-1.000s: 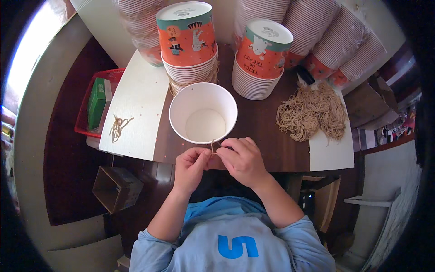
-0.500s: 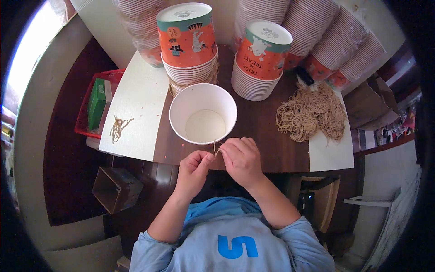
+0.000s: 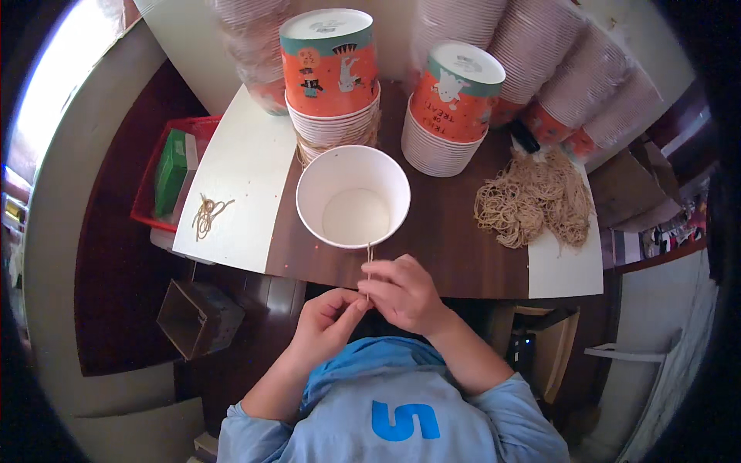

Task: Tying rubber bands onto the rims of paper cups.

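A white paper bucket stands upright near the table's front edge, its inside facing me. From its near rim a thin tan string runs taut toward my body. My left hand pinches the lower end of this string between thumb and forefinger, just off the table's edge. Right beside it, my right hand has its curled fingers around the same string, a little higher, with the fingertips of both hands close together. How the string is fixed at the bucket cannot be made out.
Behind stand two upside-down stacks of orange and green printed buckets, a left stack and a right stack. Wrapped bucket stacks line the back. A tangled string heap lies right; a few loose strings lie left, near a red crate.
Both hands have moved down toward my body, drawing the string out longer and straighter from the bucket's rim. The right fingers have shifted along the string. The bucket stays on the table.
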Demonstrator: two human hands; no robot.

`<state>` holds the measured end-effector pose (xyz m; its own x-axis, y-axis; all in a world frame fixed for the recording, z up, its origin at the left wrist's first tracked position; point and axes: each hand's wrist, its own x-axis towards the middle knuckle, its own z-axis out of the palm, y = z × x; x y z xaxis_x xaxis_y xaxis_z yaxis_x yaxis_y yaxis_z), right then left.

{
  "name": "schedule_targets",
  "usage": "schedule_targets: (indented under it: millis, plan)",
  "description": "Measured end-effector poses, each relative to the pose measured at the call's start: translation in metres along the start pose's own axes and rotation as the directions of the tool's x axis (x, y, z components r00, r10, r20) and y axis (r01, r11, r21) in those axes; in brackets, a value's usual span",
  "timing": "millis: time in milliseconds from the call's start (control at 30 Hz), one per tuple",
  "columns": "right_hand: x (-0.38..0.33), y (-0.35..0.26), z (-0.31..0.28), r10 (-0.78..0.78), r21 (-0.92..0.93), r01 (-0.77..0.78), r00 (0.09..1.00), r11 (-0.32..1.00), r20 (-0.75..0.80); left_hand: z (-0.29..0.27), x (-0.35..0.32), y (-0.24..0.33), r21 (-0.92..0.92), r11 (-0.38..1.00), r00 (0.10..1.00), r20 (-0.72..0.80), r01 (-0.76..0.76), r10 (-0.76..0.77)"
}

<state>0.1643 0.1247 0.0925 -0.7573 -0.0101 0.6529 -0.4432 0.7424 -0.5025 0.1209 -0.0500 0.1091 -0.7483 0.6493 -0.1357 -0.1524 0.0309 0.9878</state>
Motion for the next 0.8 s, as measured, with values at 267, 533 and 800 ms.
schedule_targets:
  millis: [267,533,800]
  plan:
    - [0.009,0.031,0.001,-0.101,-0.046,0.096,0.987,0.994,-0.128,0.008,-0.013,0.028,0.154,0.956,0.958,0.186,-0.249,0.219]
    - [0.022,0.047,-0.048,0.143,0.192,-0.184,0.967,0.964,0.211,-0.011,-0.018,0.060,0.103,0.993,0.951,0.309,-0.056,0.022]
    - [0.045,0.081,-0.124,0.263,0.229,-0.472,0.761,0.851,0.594,-0.119,-0.018,0.042,0.413,0.897,0.966,0.126,0.156,-0.226]
